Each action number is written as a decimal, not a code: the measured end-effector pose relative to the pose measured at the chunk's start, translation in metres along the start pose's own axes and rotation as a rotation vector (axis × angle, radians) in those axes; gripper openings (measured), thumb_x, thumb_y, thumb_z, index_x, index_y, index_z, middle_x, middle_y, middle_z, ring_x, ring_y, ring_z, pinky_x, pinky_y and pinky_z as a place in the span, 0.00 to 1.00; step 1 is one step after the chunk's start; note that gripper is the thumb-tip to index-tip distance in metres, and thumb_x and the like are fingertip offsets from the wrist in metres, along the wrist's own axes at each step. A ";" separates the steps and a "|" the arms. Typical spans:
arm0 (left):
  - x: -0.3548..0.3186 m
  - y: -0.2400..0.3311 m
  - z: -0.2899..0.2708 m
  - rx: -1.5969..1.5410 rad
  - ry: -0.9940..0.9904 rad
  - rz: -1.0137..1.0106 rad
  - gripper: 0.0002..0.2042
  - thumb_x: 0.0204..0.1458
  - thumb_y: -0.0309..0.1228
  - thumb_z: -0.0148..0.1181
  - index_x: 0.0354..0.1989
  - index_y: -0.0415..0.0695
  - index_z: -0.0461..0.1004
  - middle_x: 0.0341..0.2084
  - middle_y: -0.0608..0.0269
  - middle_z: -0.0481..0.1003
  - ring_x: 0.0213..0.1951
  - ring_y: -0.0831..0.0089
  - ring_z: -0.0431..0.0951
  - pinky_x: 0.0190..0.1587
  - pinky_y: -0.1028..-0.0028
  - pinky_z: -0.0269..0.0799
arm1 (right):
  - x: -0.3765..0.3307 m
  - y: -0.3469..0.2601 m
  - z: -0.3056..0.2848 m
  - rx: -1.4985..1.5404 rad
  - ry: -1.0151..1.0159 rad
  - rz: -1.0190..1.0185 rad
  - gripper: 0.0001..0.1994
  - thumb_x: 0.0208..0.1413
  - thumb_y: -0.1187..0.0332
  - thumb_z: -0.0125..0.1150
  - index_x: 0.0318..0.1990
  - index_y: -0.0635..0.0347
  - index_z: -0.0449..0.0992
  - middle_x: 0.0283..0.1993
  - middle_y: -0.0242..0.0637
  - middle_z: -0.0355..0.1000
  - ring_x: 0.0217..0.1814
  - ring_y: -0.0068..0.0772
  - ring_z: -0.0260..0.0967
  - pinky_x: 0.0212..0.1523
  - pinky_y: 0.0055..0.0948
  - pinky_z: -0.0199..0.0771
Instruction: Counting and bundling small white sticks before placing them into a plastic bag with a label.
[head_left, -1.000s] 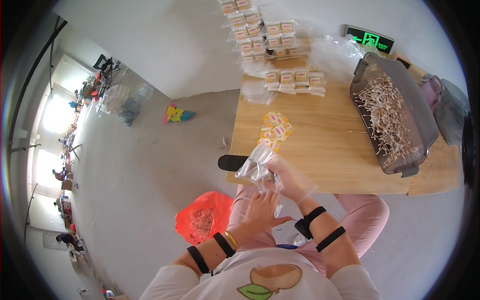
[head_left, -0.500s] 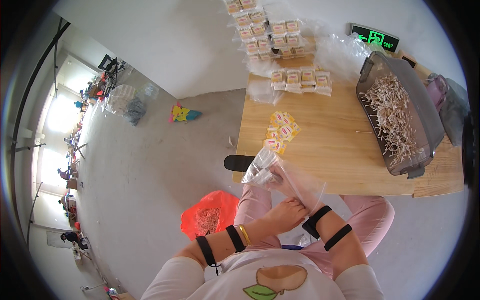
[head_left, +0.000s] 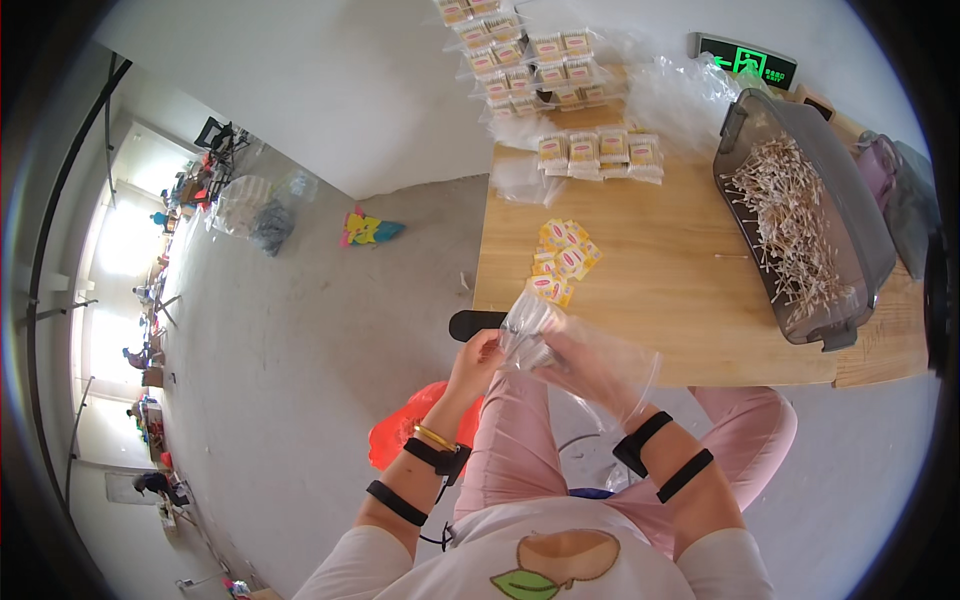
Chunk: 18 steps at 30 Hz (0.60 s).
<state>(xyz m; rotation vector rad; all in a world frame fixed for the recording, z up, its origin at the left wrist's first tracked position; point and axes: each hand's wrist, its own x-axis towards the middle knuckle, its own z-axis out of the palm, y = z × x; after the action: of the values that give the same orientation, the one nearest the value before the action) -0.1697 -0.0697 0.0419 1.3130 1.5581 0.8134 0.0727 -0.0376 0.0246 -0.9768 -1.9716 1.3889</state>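
Observation:
A clear plastic bag (head_left: pixel 530 318) is over my right hand (head_left: pixel 582 362), its mouth reaching back near the wrist. Through the creased film I cannot make out how my right fingers are set. My left hand (head_left: pixel 482 355) pinches the bag's left end, beside a black rounded tab (head_left: pixel 474 325) jutting from the table edge. Just beyond the bag lie several yellow-and-white printed cards (head_left: pixel 566 256), loosely heaped on the wooden table (head_left: pixel 660 250).
A grey plastic bin (head_left: pixel 845 215) of loose cotton swabs (head_left: pixel 785 230) stands at right. Packed swab bundles (head_left: pixel 598 152) lie at the back, with more stacked (head_left: pixel 500 65) behind and clear bags (head_left: pixel 675 100) beside. On the floor sits a red bag (head_left: pixel 400 425), partly behind my left arm.
My left hand has left the bag's mouth near my right wrist and moved left and away from me to its far left end. The bag remains over my right hand.

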 end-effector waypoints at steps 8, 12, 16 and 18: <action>-0.003 0.014 0.006 0.125 0.075 0.131 0.13 0.60 0.26 0.59 0.52 0.35 0.75 0.43 0.57 0.78 0.43 0.71 0.79 0.47 0.73 0.74 | -0.008 0.001 -0.008 -0.222 0.027 -0.237 0.24 0.61 0.68 0.59 0.64 0.62 0.67 0.57 0.48 0.71 0.59 0.54 0.69 0.59 0.44 0.70; -0.002 0.020 0.009 0.184 0.043 0.177 0.20 0.57 0.31 0.66 0.56 0.36 0.73 0.48 0.54 0.76 0.49 0.65 0.77 0.53 0.69 0.72 | -0.002 0.003 -0.002 -0.201 0.052 -0.171 0.23 0.62 0.65 0.59 0.63 0.61 0.68 0.56 0.45 0.72 0.57 0.52 0.70 0.56 0.45 0.71; -0.004 0.026 0.017 0.269 0.014 0.202 0.35 0.51 0.34 0.73 0.65 0.36 0.64 0.58 0.50 0.71 0.60 0.62 0.72 0.58 0.67 0.71 | -0.003 -0.003 -0.002 -0.451 0.106 -0.124 0.19 0.61 0.61 0.60 0.56 0.60 0.70 0.55 0.46 0.72 0.55 0.51 0.73 0.51 0.45 0.74; -0.004 0.035 0.020 0.341 0.017 0.205 0.41 0.47 0.36 0.76 0.67 0.35 0.60 0.60 0.48 0.69 0.62 0.58 0.71 0.63 0.63 0.67 | -0.001 -0.002 -0.002 -0.537 0.148 -0.132 0.18 0.61 0.60 0.60 0.53 0.59 0.70 0.53 0.47 0.72 0.53 0.50 0.73 0.49 0.45 0.75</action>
<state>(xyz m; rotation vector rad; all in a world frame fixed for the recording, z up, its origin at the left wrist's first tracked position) -0.1380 -0.0671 0.0675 1.7386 1.6433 0.7034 0.0743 -0.0377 0.0271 -1.1121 -2.2931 0.6996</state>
